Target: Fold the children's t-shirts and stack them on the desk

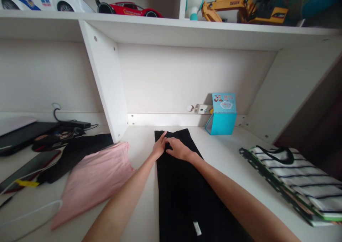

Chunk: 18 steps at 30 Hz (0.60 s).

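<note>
A long black garment (181,192), which looks like trousers folded lengthwise, lies flat on the white desk with its narrow end toward the wall. A small white label (197,228) shows on its near part. Near the far end, my left hand (159,146) rests on the cloth with its index finger pointing forward and the other fingers bent at the fabric. Touching it from the right is my right hand (177,148), its fingers curled and pinched at the same spot. What exactly the fingertips grip is partly hidden.
Left of the garment lie a pink folded cloth (104,176), a black cloth (77,153) and cables. A blue desk calendar (223,114) stands beside a power socket (204,109). Folded shirts (299,178) are stacked at right. Toy vehicles, including a red car (128,9), line the shelf (160,25) above.
</note>
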Tool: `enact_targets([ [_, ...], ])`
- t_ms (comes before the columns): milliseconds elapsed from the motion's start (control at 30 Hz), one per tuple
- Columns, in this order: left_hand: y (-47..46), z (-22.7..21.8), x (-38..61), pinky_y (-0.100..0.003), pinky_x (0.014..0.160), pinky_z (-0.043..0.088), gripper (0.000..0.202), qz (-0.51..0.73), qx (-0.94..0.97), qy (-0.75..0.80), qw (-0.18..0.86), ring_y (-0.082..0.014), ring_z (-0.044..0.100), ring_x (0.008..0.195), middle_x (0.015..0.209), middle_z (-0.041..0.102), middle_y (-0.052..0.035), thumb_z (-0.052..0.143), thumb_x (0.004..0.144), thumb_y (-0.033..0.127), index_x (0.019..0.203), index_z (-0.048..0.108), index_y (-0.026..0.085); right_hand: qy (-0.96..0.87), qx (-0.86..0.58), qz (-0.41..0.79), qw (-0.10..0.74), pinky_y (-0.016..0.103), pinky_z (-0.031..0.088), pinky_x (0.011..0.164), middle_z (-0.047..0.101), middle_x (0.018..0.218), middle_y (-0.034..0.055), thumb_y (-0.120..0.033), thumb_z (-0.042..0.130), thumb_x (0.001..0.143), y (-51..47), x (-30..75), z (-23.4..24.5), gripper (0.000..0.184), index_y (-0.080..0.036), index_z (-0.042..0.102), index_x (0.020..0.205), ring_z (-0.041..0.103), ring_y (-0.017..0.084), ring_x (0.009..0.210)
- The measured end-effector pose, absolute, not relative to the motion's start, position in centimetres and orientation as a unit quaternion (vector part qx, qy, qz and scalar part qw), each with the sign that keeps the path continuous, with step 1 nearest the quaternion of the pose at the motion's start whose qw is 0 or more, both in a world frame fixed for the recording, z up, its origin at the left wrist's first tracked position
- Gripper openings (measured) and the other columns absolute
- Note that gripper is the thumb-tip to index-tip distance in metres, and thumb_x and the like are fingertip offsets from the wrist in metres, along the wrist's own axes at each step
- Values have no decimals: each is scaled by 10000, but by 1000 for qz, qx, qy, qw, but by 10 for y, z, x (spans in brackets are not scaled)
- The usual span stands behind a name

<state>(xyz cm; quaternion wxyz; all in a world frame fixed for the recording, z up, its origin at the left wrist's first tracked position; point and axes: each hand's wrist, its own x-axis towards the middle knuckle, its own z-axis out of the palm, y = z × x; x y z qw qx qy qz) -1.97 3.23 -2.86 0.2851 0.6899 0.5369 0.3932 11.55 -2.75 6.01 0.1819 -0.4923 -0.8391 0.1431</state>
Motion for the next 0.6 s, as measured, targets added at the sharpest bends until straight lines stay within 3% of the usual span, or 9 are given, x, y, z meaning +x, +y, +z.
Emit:
enact_targets([
  [167, 32, -26, -18, -305, 987, 333, 410, 361, 717, 526, 280, -193, 459, 1168, 1265, 518, 20, 331, 891, 455, 1211, 517, 280, -837, -499, 156, 159, 293, 436, 806, 589, 1044, 68, -315, 515, 799, -99, 198, 62, 334, -193, 543, 1108, 579, 171, 888],
  [400, 40, -21, -12, -249, 950, 367, 342, 353, 710, 516, 324, -181, 505, 1116, 1205, 570, -11, 429, 862, 368, 1122, 595, 220, -717, -664, 108, 183, 323, 461, 820, 608, 1057, 72, -475, 537, 729, -217, 298, -15, 502, -219, 502, 1159, 597, 216, 932],
  [500, 47, -17, -7, -235, 942, 367, 334, 351, 704, 520, 334, -171, 507, 1114, 1214, 564, -9, 429, 863, 350, 1124, 593, 221, -666, -715, 111, 183, 297, 489, 701, 649, 889, 61, -553, 513, 723, -232, 302, -26, 476, -213, 539, 1054, 626, 211, 801],
  [600, 58, -11, 2, -252, 927, 375, 317, 347, 687, 545, 333, -183, 511, 1106, 1196, 577, -28, 443, 858, 336, 1099, 606, 211, -653, -727, 129, 171, 250, 476, 588, 623, 684, 17, -580, 503, 720, -229, 293, -13, 366, -227, 553, 805, 610, 180, 656],
])
